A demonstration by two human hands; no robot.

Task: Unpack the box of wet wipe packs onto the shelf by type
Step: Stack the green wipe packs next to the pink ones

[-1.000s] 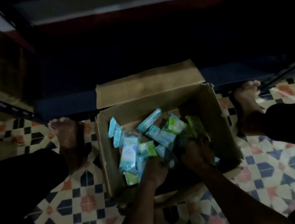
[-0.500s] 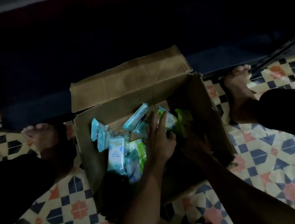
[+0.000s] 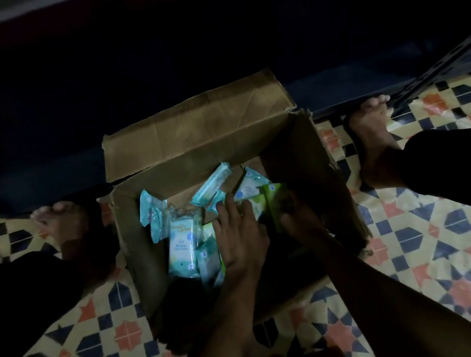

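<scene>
The left hand point(image 3: 242, 236) has slid forward in the brown cardboard box point(image 3: 188, 130), fingers flat on green wipe packs point(image 3: 263, 204). The right hand point(image 3: 300, 217) grips one. Next: lift it to the shelf.

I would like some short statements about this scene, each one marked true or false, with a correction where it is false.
1. The brown cardboard box stands on a patterned tile floor. True.
2. The box is closed with tape. False: its flaps are open and the packs inside show.
3. Both the left hand and the right hand reach into the box. True.
4. All the packs are red. False: light blue wet wipe packs and green wet wipe packs lie inside.
5. The person wears shoes. False: a bare foot shows on each side of the box.
</scene>
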